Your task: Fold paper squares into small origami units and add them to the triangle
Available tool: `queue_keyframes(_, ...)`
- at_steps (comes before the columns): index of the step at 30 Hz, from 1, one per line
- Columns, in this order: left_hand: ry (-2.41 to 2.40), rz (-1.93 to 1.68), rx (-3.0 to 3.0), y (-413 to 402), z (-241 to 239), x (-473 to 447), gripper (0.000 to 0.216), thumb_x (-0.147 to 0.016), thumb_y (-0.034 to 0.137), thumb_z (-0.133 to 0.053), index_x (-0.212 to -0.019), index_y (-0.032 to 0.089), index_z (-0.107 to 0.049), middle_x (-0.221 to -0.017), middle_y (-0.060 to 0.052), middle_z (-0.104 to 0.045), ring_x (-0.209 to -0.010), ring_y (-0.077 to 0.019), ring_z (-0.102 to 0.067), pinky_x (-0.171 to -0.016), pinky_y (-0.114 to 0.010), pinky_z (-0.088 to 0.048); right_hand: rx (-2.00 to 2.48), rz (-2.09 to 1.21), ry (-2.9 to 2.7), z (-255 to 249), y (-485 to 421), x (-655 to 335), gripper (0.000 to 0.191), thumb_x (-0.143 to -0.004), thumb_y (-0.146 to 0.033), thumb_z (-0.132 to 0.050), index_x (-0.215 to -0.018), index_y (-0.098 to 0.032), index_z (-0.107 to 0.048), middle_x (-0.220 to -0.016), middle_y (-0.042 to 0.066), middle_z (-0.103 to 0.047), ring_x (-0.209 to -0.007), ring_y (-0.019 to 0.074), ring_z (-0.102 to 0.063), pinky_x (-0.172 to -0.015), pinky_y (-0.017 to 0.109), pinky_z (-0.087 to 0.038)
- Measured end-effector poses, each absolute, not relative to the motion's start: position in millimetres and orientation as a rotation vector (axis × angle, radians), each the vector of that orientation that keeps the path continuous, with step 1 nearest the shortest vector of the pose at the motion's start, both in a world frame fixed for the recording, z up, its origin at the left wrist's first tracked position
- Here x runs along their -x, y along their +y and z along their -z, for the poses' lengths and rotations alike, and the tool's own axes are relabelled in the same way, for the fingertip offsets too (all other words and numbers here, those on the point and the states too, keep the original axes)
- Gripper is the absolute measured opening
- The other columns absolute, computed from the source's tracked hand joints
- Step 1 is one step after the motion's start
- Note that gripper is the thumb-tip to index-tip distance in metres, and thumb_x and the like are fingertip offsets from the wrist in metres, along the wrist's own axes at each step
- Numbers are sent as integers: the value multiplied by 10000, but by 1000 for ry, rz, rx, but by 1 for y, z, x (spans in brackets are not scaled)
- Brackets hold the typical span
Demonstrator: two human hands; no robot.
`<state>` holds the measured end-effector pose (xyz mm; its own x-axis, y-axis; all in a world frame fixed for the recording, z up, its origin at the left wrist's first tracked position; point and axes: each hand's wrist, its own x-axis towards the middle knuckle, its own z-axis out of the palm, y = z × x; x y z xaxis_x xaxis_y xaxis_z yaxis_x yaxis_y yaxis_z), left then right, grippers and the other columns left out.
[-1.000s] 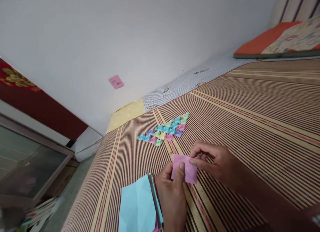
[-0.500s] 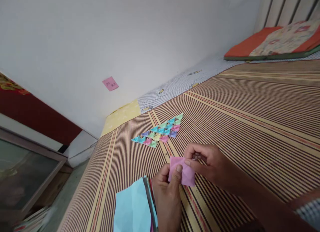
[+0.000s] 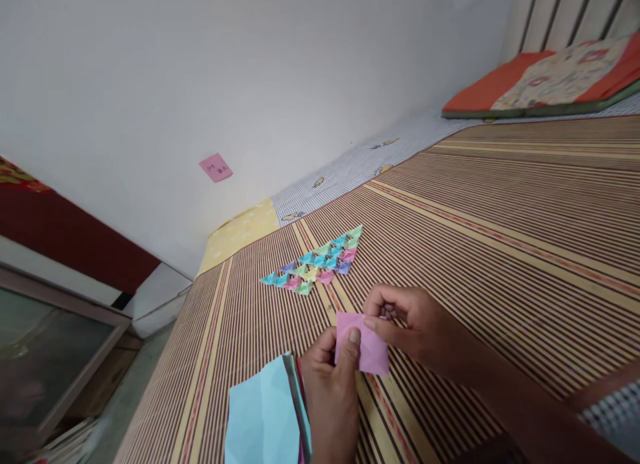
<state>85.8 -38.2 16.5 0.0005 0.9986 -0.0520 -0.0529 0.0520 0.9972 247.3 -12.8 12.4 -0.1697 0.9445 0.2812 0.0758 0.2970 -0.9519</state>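
A small pink paper square (image 3: 367,349) is held just above the striped mat (image 3: 500,251). My left hand (image 3: 330,391) pinches its left edge, thumb on top. My right hand (image 3: 420,331) grips its upper right part with curled fingers. Directly left of my left hand lies a stack of coloured paper sheets (image 3: 265,417), a light blue one on top. Farther up the mat, a triangle of small folded paper pieces (image 3: 315,267) in blue, green, pink and yellow lies flat.
A white wall (image 3: 250,71) runs along the far side, with a pink sticky note (image 3: 215,167) on it. An orange and patterned cushion (image 3: 545,81) lies at the top right. The mat's left edge drops to the floor beside a glass-fronted cabinet (image 3: 55,344).
The view has shifted slightly, so everything sits a little farther left. Both hands keep their hold on the pink paper, and the paper has barely moved between them.
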Motion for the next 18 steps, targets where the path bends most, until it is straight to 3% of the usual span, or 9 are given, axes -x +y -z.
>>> queue_keyframes(7,1218,-1179,-1145,-40,-19,-87,312,-796,446,-767,-752,142,-714,-640,3,-578,-604,-127,-512,-576,-222,-413,946,-1123,-1411,-9,-13,-244,113,-865,-230,-644,-772,-179,-602,-699,-23,-574,-624,117,-513,-551,234,-408)
queue_keyframes(9,1222,-1205,-1145,-41,-20,-89,295,-795,433,-773,-796,140,-737,-654,-4,-600,-627,-137,-532,-590,-226,-431,897,-1193,-1307,-9,-11,-242,87,-866,-252,-661,-889,-182,-615,-725,-27,-584,-642,117,-536,-572,229,-429)
queue_keyframes(12,1236,-1266,-1096,-41,-18,-89,296,-813,434,-758,-891,148,-754,-711,-22,-657,-686,-165,-592,-635,-249,-477,841,-1332,-1154,-9,-9,-238,266,-841,-292,-712,-1053,-192,-586,-762,-30,-612,-662,123,-578,-588,227,-457)
queue_keyframes(16,1264,-1361,-1082,-39,-12,-83,289,-835,446,-733,-891,164,-750,-738,-27,-685,-711,-177,-618,-643,-251,-495,834,-1526,-1230,-11,-12,-231,217,-754,-252,-785,-876,-162,-630,-771,-4,-658,-709,144,-624,-619,233,-487)
queue_keyframes(18,1274,-1366,-1092,-38,-10,-81,293,-819,450,-748,-864,161,-752,-736,-27,-689,-699,-174,-621,-641,-250,-497,810,-1548,-1296,-11,-14,-228,152,-783,-227,-741,-898,-145,-684,-810,18,-690,-757,164,-647,-658,247,-499)
